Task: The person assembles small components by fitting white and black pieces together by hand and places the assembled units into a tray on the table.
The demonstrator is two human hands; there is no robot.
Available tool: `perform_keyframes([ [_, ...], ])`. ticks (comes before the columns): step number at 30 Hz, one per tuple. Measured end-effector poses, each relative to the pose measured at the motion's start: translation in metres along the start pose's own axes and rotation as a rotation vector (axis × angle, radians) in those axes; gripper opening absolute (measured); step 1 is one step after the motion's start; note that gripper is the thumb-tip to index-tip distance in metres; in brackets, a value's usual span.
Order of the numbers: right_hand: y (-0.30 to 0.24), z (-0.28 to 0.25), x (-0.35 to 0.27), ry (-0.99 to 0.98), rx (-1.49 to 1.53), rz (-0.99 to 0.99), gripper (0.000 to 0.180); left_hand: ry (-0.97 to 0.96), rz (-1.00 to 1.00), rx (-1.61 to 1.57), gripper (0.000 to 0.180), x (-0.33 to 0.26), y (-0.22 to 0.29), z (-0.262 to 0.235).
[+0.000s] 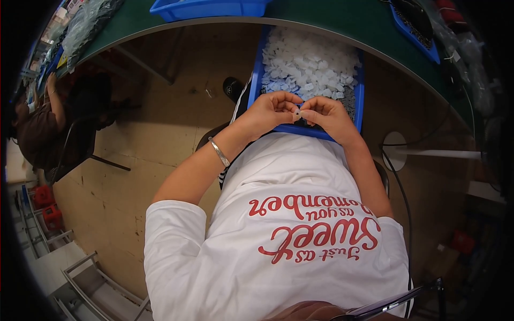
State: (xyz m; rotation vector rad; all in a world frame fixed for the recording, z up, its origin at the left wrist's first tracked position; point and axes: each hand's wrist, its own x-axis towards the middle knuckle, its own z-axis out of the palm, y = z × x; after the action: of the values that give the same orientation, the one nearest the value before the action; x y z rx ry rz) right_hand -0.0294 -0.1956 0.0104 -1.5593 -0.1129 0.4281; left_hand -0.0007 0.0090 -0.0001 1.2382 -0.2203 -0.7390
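Note:
My left hand [271,111] and my right hand [331,116] meet over the near end of a blue plastic tray [360,101]. Between their pinched fingertips is a small pale piece [297,114] with a dark spot at its middle; both hands grip it. Its exact kind is too small to make out. Behind the hands, the tray holds a heap of small translucent white plastic pieces [310,56]. Some bluish pieces [276,84] lie at the heap's left, and small black parts [348,99] show along the right side and under my fingers.
A green-topped table [134,27] curves across the far side, bearing a blue bin [211,9] and another blue tray [423,37] of dark parts. Clear plastic bags [88,27] lie at its left end. A co-worker [45,125] sits at left. A black cable [401,184] hangs at right.

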Motion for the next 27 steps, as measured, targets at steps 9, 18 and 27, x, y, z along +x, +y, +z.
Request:
perform_keyframes([
  [9, -0.003, 0.005, -0.002, 0.005, -0.026, -0.020, 0.010, 0.062, -0.042, 0.099, 0.023, -0.003, 0.007, 0.004],
  [18, 0.005, 0.004, -0.001, 0.014, -0.022, -0.004, 0.009, -0.007, -0.053, 0.051, 0.020, -0.002, 0.000, -0.001],
  [27, 0.003, -0.010, 0.001, 0.219, -0.020, -0.057, 0.013, 0.188, -0.061, 0.057, 0.017, 0.002, -0.002, 0.002],
])
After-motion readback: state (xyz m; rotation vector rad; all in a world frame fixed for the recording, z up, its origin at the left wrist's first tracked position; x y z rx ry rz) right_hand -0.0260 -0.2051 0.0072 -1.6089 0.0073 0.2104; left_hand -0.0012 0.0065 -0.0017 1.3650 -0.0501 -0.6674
